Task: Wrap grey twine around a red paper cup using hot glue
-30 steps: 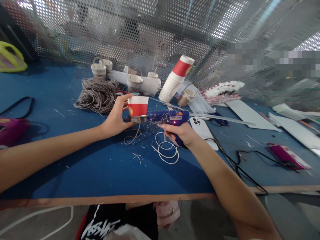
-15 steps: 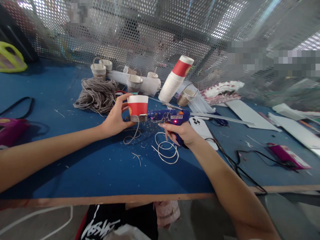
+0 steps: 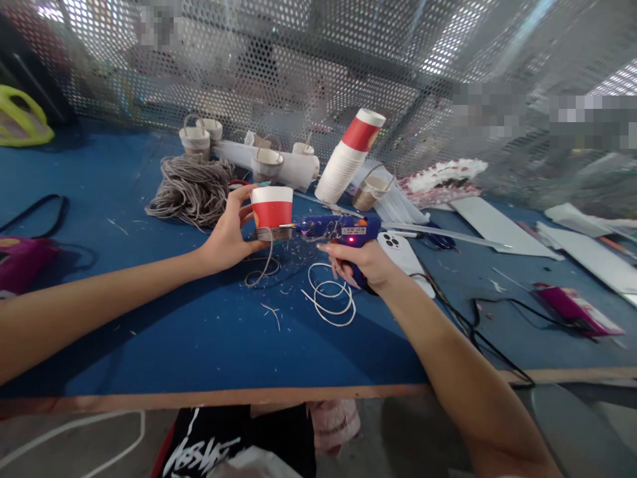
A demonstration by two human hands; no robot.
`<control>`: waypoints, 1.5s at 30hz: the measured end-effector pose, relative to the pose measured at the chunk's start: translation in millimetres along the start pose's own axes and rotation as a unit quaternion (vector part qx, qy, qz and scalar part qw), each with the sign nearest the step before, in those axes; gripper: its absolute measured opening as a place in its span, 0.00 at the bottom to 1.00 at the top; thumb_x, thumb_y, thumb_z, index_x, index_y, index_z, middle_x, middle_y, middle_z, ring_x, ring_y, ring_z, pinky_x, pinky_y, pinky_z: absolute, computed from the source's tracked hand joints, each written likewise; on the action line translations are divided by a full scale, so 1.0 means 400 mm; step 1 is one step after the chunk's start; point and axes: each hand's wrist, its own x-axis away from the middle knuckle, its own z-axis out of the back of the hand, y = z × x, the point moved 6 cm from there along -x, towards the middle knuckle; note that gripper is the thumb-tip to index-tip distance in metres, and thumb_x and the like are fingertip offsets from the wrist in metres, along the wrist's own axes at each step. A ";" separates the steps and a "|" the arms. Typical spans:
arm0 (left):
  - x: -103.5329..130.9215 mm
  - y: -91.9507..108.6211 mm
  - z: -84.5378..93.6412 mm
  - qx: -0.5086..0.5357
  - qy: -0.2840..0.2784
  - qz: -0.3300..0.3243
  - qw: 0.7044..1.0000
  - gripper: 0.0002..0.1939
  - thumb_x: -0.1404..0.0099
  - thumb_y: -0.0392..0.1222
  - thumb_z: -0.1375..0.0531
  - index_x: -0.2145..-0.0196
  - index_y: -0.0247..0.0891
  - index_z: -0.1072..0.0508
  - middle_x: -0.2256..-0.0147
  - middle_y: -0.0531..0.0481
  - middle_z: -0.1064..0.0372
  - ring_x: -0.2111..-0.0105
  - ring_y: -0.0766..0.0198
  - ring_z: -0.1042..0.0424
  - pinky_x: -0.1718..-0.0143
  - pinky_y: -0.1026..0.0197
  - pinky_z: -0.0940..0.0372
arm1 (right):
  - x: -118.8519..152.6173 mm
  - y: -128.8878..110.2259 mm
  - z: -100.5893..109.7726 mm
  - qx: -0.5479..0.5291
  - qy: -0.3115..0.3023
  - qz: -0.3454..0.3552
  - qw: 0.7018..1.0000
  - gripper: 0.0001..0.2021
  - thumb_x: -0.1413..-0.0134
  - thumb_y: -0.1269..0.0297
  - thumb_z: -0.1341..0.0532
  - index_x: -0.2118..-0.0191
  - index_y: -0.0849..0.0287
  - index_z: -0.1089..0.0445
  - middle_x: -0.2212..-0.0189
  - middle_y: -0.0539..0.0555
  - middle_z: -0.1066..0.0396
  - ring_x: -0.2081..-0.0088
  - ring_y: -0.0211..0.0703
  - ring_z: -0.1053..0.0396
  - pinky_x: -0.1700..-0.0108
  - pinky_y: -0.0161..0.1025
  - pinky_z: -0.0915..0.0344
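Fingers and thumb of my left hand (image 3: pixel 229 229) grip a red and white paper cup (image 3: pixel 273 207) upright, just above the table. Grey-brown cord (image 3: pixel 269 234) is wound round the cup's lower part, and its loose end (image 3: pixel 259 274) hangs down and curls on the tabletop. My right hand (image 3: pixel 365 262) is closed round the handle of a blue hot glue gun (image 3: pixel 338 228) with a lit red light. The metal nozzle points left, at the wound cord near the cup's base; whether it touches is hard to tell. A long translucent glue stick (image 3: pixel 442 235) sticks out behind.
Behind the cup lie a heap of grey cord (image 3: pixel 192 191), a leaning stack of paper cups (image 3: pixel 348 159) and several cord-wrapped cups with handles. A white phone (image 3: pixel 405 259) lies beside my right wrist. Black cable (image 3: pixel 468 328) runs to the table's front edge. White cord (image 3: pixel 331 295) lies coiled in front.
The cup has shifted very slightly left in view, and the glue gun's nozzle stays near its corded base. Both hands keep their grips.
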 end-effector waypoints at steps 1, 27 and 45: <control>0.000 0.001 0.000 -0.001 0.001 0.000 1.000 0.45 0.49 0.35 0.29 0.40 0.49 0.47 0.39 0.41 0.42 0.41 0.48 0.31 0.38 0.42 0.34 | -0.001 0.001 0.000 -0.001 0.000 0.000 1.000 0.19 0.57 0.55 0.33 0.88 0.55 0.38 0.94 0.45 0.44 0.89 0.31 0.47 0.84 0.35 0.44; 0.001 -0.025 0.011 0.010 0.027 -0.022 0.999 0.46 0.50 0.34 0.29 0.40 0.50 0.48 0.38 0.40 0.44 0.45 0.51 0.29 0.45 0.47 0.28 | -0.004 0.006 0.013 -0.045 0.013 -0.032 0.998 0.22 0.58 0.56 0.29 0.89 0.56 0.39 0.93 0.45 0.45 0.90 0.29 0.48 0.87 0.33 0.49; 0.002 -0.014 0.010 -0.023 0.027 -0.046 0.998 0.45 0.47 0.42 0.29 0.40 0.53 0.52 0.38 0.40 0.46 0.46 0.52 0.28 0.48 0.45 0.27 | -0.004 0.012 0.020 -0.059 0.025 -0.078 0.995 0.19 0.61 0.60 0.30 0.90 0.57 0.39 0.95 0.45 0.46 0.91 0.28 0.49 0.88 0.32 0.56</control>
